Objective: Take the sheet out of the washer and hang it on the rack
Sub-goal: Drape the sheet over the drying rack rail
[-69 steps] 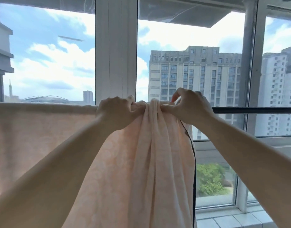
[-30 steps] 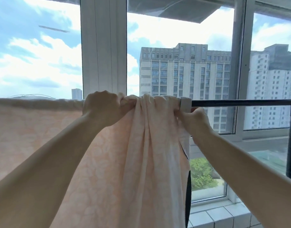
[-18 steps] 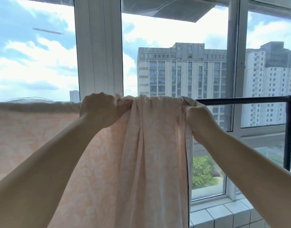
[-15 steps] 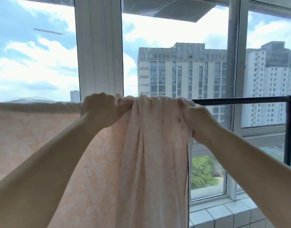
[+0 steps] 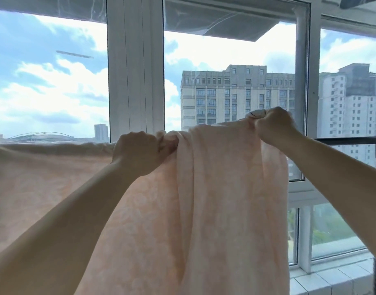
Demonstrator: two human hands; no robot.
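- Head view took in the left hand (image 5: pixel 138 153), fingers curled tight round a bunched fold of the peach sheet (image 5: pixel 204 209) at the top line of the cloth.
- To the left of that hand the sheet ran flat and spread along its top edge, hanging down as a broad panel that reached the left border of the picture.
- Between the two hands the cloth rose in a slope from the left hand up to the right hand (image 5: pixel 273 125), which was the higher of the two.
- That right hand was clenched on the sheet's upper corner, a small grey-edged bit of fabric poking out above the knuckles.
- Below the right hand the cloth fell in long vertical folds, its right edge hanging straight down.
- Just below and to the right of the right wrist, the dark bar of the rack (image 5: pixel 348 140) showed bare, running to an upright post at the far right; the raised corner stood above the bar's level.
- Whether the spread part left of the left hand lay on the bar I could not tell, since the cloth covered it.
- Beyond both hands stood the white window frame (image 5: pixel 136 67), with tall buildings (image 5: pixel 236 94) and cloudy sky outside.
- Low to the right of the hanging cloth lay a tiled sill (image 5: pixel 331 277).
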